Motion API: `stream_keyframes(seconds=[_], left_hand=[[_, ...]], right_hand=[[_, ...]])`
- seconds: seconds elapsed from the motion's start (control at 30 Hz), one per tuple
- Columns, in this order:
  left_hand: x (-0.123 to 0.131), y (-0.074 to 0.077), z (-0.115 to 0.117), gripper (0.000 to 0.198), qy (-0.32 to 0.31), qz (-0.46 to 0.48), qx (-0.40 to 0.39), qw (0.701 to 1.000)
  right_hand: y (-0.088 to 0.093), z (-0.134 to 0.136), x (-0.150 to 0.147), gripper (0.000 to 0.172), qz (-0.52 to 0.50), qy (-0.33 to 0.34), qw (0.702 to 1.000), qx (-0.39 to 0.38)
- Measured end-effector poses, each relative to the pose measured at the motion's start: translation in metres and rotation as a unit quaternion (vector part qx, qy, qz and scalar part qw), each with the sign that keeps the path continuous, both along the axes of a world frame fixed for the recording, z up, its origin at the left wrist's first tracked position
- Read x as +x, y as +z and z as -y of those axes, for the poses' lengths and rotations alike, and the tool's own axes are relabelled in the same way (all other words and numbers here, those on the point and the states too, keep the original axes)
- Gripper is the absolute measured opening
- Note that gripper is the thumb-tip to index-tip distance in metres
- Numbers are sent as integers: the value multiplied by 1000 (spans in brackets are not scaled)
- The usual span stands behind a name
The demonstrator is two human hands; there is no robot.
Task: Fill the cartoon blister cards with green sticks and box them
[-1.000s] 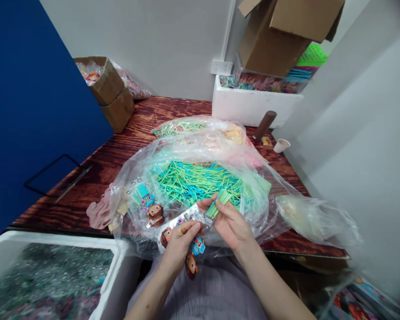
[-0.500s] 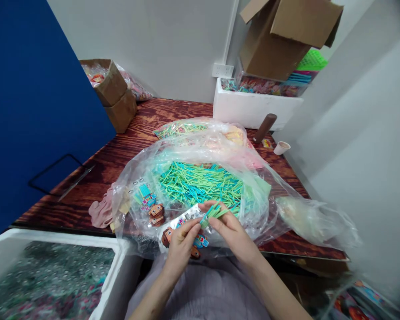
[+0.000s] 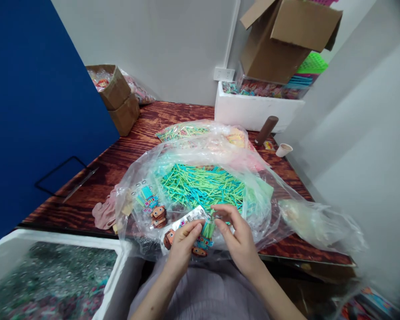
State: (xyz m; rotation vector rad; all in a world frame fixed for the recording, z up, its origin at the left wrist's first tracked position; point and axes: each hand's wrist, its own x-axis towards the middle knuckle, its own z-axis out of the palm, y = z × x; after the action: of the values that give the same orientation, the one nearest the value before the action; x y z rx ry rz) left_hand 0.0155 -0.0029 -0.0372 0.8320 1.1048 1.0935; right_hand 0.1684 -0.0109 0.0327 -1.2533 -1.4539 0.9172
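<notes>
An open clear plastic bag [image 3: 260,209] lies before me, holding a heap of thin green and blue sticks [image 3: 203,184]. Over its near edge my left hand [image 3: 182,242] pinches a small bundle of green and blue sticks [image 3: 208,230] between thumb and fingers. My right hand [image 3: 238,235] has its thumb and forefinger at the bundle's top, closed on what looks like a green stick end. Beneath my hands lie a white printed card [image 3: 190,216] and brown cartoon-face figures. Left of them sits a cartoon-face piece [image 3: 158,214] with a fan of sticks.
A white foam box [image 3: 120,249] of small wrapped items stands low at left. Pink cloth [image 3: 105,211] lies by the bag. Behind are a paper sack [image 3: 120,98], another foam box [image 3: 256,106] under a carton [image 3: 275,40], a brown tube [image 3: 266,130] and a paper cup [image 3: 283,150].
The bundle has turned from slanting across to the right to nearly upright, hanging down. My right hand has moved from holding the sticks' loose ends to the bundle's top.
</notes>
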Motion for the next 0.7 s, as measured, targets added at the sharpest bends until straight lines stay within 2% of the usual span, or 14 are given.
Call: stream_keyframes(seconds=[0.1,0.23,0.4,0.53,0.7], left_hand=[[0,2,1,32,-7,5,1,1000],[3,0,0,32,-4,13,0,1000],[1,-2,-1,30,3,24,0,1000],[-2,3,0,28,-6,5,17,1000],[-5,10,2,30,1,-3,7,1000]], right_hand=[[1,0,0,20,3,37,999,-14],[-1,-2,1,14,-5,25,1000,-13],[-4,-5,5,10,54,66,996,-40],[-1,-7,3,11,40,66,996,-39],[0,-11,-5,12,10,109,993,-48]])
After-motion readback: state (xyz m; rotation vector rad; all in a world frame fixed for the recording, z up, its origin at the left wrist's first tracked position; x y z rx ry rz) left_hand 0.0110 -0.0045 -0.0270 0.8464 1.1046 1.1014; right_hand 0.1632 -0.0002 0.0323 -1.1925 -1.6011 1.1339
